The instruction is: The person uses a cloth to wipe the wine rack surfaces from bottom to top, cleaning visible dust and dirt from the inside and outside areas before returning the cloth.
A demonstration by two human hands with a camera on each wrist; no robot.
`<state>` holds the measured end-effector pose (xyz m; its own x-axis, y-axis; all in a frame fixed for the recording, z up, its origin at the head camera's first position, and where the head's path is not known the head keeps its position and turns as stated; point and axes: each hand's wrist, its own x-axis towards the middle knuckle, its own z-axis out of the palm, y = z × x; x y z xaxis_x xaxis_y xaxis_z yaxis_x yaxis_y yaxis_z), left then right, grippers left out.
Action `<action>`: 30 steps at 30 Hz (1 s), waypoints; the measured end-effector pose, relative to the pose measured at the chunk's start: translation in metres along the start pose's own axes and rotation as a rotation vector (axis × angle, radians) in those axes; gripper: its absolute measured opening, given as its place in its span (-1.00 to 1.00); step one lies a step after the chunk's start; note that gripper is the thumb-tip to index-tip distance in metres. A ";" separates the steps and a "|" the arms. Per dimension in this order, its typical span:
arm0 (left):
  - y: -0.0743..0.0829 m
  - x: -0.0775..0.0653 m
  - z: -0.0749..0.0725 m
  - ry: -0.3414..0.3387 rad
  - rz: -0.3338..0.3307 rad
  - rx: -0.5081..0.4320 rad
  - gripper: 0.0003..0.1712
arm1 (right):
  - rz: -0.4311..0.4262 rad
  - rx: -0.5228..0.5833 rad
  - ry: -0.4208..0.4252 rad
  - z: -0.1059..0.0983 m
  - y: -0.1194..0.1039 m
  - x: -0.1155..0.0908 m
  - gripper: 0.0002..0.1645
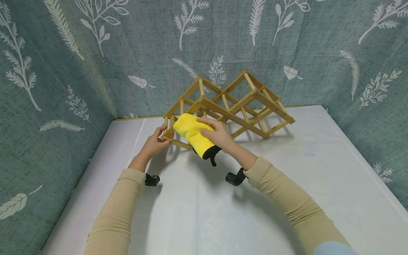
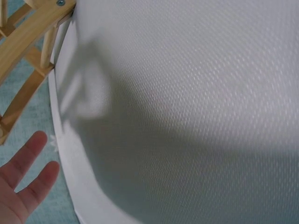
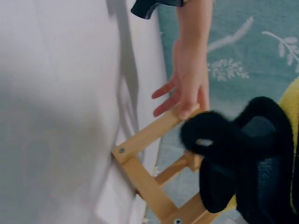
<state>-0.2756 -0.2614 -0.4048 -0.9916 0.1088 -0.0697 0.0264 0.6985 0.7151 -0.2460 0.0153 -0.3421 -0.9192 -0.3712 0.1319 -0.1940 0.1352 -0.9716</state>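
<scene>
A folding wooden lattice rack (image 1: 227, 114) stands near the back of the table, raised in two peaks. My left hand (image 1: 153, 145) grips its left end, thumb on a bar; two fingers of that hand (image 2: 28, 186) show spread in the left wrist view. A soft yellow cloth roll (image 1: 189, 128) with black edging is held by my right hand (image 1: 220, 136), fingers over its top and side. It is tilted in front of the rack's left half and hides part of it. In the right wrist view its black edge and loop (image 3: 261, 140) appear close up, covering part of the rack (image 3: 145, 135).
The table has a white cloth (image 1: 197, 209). Grey-green fabric (image 1: 143, 42) with white leaf prints hangs behind and at both sides, close behind the rack. Black camera mounts (image 1: 235, 178) jut from both wrists.
</scene>
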 end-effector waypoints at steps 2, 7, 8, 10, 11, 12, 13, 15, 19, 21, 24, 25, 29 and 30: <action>0.000 0.000 0.000 -0.001 0.002 -0.002 -0.17 | -0.017 0.018 0.021 -0.003 -0.002 0.000 -0.51; -0.001 0.001 0.000 0.001 0.004 -0.010 -0.16 | -0.099 0.063 0.109 -0.015 -0.009 -0.001 -0.52; -0.001 0.000 0.000 0.002 0.005 -0.013 -0.16 | -0.113 0.071 0.124 -0.017 -0.010 -0.001 -0.52; -0.002 0.001 0.000 0.000 0.003 -0.019 -0.16 | -0.122 0.077 0.138 -0.018 -0.011 -0.003 -0.53; -0.003 0.001 0.000 0.000 0.002 -0.021 -0.16 | -0.116 0.070 0.136 -0.018 -0.011 -0.004 -0.53; -0.003 0.001 0.000 0.000 0.001 -0.022 -0.16 | -0.104 0.061 0.122 -0.017 -0.011 -0.005 -0.53; -0.003 0.001 0.001 0.001 0.000 -0.023 -0.16 | -0.088 0.052 0.101 -0.015 -0.010 -0.006 -0.52; -0.003 0.001 0.001 0.001 -0.005 -0.023 -0.16 | -0.048 0.011 0.054 -0.010 -0.007 -0.008 -0.52; -0.002 0.000 0.002 -0.001 -0.009 -0.029 -0.15 | -0.004 -0.047 -0.009 -0.003 0.000 -0.006 -0.53; -0.001 0.000 0.003 -0.004 -0.010 -0.031 -0.16 | 0.005 -0.030 -0.008 -0.003 0.003 -0.004 -0.53; -0.001 0.000 0.003 -0.005 -0.011 -0.025 -0.16 | -0.003 0.024 0.014 -0.008 0.002 -0.002 -0.53; -0.001 -0.001 0.003 -0.003 -0.012 -0.019 -0.16 | -0.015 0.049 0.024 -0.010 0.000 -0.002 -0.52; -0.002 -0.001 0.002 0.004 -0.008 -0.008 -0.16 | -0.077 0.110 0.104 -0.018 -0.007 -0.002 -0.53; -0.002 0.000 0.002 0.003 -0.009 -0.007 -0.16 | -0.088 0.117 0.122 -0.019 -0.008 -0.002 -0.53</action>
<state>-0.2752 -0.2616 -0.4074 -0.9921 0.1010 -0.0740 0.0171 0.6946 0.7192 -0.2494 0.0325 -0.3309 -0.9364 -0.2621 0.2332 -0.2409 -0.0028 -0.9705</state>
